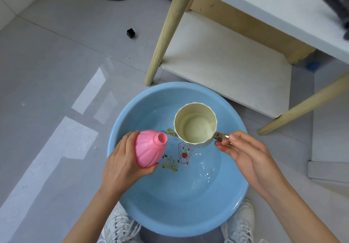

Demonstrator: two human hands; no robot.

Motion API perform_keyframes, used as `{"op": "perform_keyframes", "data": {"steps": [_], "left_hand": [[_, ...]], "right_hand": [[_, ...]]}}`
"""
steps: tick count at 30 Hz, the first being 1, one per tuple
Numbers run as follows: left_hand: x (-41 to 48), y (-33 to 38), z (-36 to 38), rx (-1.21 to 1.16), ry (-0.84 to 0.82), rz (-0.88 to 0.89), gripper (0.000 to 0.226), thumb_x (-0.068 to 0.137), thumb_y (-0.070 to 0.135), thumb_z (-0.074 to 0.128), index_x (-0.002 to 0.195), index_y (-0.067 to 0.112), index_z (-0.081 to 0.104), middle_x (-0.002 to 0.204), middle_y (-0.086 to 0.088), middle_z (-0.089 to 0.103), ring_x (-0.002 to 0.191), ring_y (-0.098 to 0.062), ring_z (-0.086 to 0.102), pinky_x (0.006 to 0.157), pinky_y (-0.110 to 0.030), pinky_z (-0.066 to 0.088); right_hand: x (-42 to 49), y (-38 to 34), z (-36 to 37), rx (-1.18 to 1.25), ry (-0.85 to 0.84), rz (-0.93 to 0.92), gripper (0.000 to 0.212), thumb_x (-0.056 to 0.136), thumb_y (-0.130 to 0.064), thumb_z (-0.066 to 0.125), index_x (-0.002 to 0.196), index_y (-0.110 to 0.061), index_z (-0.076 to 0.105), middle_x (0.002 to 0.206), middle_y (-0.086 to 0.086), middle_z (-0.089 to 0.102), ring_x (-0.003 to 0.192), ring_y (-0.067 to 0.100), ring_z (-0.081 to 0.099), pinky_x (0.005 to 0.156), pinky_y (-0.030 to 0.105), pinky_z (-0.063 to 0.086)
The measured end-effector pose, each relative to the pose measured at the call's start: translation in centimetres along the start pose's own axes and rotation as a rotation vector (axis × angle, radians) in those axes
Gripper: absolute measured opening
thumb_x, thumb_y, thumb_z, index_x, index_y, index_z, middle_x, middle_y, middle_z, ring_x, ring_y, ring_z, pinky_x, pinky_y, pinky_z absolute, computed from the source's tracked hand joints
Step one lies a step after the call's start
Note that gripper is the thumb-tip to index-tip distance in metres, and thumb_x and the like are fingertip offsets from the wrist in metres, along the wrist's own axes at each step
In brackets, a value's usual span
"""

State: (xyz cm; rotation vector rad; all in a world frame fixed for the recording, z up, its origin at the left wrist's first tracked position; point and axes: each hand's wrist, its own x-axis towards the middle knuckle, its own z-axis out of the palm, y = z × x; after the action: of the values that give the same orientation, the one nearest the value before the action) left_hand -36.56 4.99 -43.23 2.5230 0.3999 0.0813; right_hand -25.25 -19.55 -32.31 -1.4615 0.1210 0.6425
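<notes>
A pink ribbed bottle [149, 148] is held over the left part of a blue basin [188, 205]. Its long axis is laid from lower left to upper right, and its open neck is pointed up and to the right, toward a cup [195, 123]. What is inside the bottle cannot be seen.

The basin is set on the grey floor [47, 91] between two white shoes [120, 225]. Shallow clear water is held in it, and cartoon pictures are seen on its bottom. The cream cup is held upright above the basin's far right part, mouth up, with a little water in it.

The bottle's wide body is wrapped by the left hand [122, 159], fingers curled behind it and thumb pressed below. The cup's metal handle [221, 135] is pinched by the fingers and thumb of the right hand [245, 154]. A table [264, 6] is seen beyond the basin.
</notes>
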Motion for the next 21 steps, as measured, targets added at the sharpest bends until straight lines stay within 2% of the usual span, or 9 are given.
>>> {"op": "perform_keyframes", "data": {"steps": [4, 7, 9, 11, 12, 14, 17, 21], "left_hand": [[0.0, 0.1, -0.1, -0.013, 0.006, 0.007, 0.102, 0.041, 0.046, 0.091, 0.123, 0.012, 0.042, 0.116, -0.008, 0.058, 0.091, -0.031, 0.063, 0.066, -0.036, 0.053], [0.0, 0.1, -0.2, -0.025, 0.011, 0.013, 0.101, 0.042, 0.046, 0.090, 0.123, 0.011, 0.042, 0.116, -0.007, 0.058, 0.091, -0.030, 0.063, 0.066, -0.035, 0.053], [0.0, 0.0, -0.2, -0.031, 0.011, 0.019, 0.100, 0.043, 0.046, 0.090, 0.123, 0.011, 0.041, 0.116, -0.007, 0.058, 0.091, -0.030, 0.063, 0.066, -0.035, 0.053], [0.0, 0.0, -0.2, -0.035, 0.010, 0.018, 0.100, 0.043, 0.047, 0.090, 0.123, 0.011, 0.042, 0.116, -0.007, 0.058, 0.090, -0.030, 0.063, 0.065, -0.034, 0.053], [0.0, 0.0, -0.2, -0.037, 0.009, 0.015, 0.100, 0.043, 0.047, 0.090, 0.123, 0.011, 0.042, 0.116, -0.007, 0.059, 0.090, -0.030, 0.063, 0.066, -0.034, 0.053], [0.0, 0.0, -0.2, -0.044, 0.010, 0.013, 0.100, 0.043, 0.047, 0.090, 0.123, 0.012, 0.042, 0.116, -0.007, 0.059, 0.091, -0.030, 0.063, 0.067, -0.035, 0.053], [0.0, 0.0, -0.3, -0.054, 0.018, 0.019, 0.100, 0.043, 0.046, 0.091, 0.122, 0.012, 0.042, 0.116, -0.006, 0.058, 0.091, -0.029, 0.063, 0.067, -0.034, 0.053], [-0.1, 0.1, -0.3, -0.059, 0.015, 0.017, 0.100, 0.043, 0.047, 0.091, 0.122, 0.013, 0.042, 0.116, -0.006, 0.058, 0.090, -0.029, 0.063, 0.066, -0.034, 0.053]], "right_hand": [[-0.3, 0.1, 1.3, -0.099, -0.023, -0.032, 0.054, 0.053, -0.065, 0.081, 0.075, -0.016, 0.073, 0.086, 0.004, 0.068, 0.092, 0.017, 0.063, 0.093, 0.028, 0.048], [0.0, 0.0, 1.9, -0.237, -0.021, -0.046, 0.059, 0.056, -0.069, 0.076, 0.082, -0.016, 0.073, 0.100, 0.001, 0.070, 0.101, 0.017, 0.063, 0.099, 0.033, 0.044], [0.1, -0.2, 2.2, -0.311, -0.034, -0.048, 0.046, 0.064, -0.060, 0.075, 0.080, -0.018, 0.072, 0.106, -0.001, 0.069, 0.106, 0.015, 0.062, 0.097, 0.029, 0.044], [0.2, -0.4, 2.5, -0.343, -0.039, -0.064, 0.018, 0.074, -0.039, 0.069, 0.073, -0.021, 0.071, 0.103, -0.003, 0.069, 0.104, 0.008, 0.062, 0.089, 0.019, 0.044], [0.3, -0.6, 2.6, -0.351, -0.037, -0.078, 0.013, 0.077, -0.031, 0.065, 0.071, -0.021, 0.071, 0.101, -0.003, 0.069, 0.102, 0.006, 0.062, 0.085, 0.015, 0.044], [0.5, -0.7, 2.7, -0.368, -0.043, -0.103, 0.012, 0.078, -0.026, 0.063, 0.070, -0.022, 0.070, 0.101, -0.003, 0.068, 0.098, 0.006, 0.063, 0.083, 0.014, 0.045], [0.7, -1.0, 2.8, -0.424, -0.072, -0.138, 0.011, 0.079, -0.027, 0.063, 0.072, -0.025, 0.071, 0.104, -0.005, 0.066, 0.102, 0.008, 0.063, 0.087, 0.019, 0.048], [0.7, -1.3, 3.0, -0.490, -0.091, -0.197, 0.011, 0.080, -0.023, 0.062, 0.076, -0.015, 0.069, 0.106, 0.002, 0.063, 0.104, 0.003, 0.060, 0.085, 0.014, 0.044]]}}
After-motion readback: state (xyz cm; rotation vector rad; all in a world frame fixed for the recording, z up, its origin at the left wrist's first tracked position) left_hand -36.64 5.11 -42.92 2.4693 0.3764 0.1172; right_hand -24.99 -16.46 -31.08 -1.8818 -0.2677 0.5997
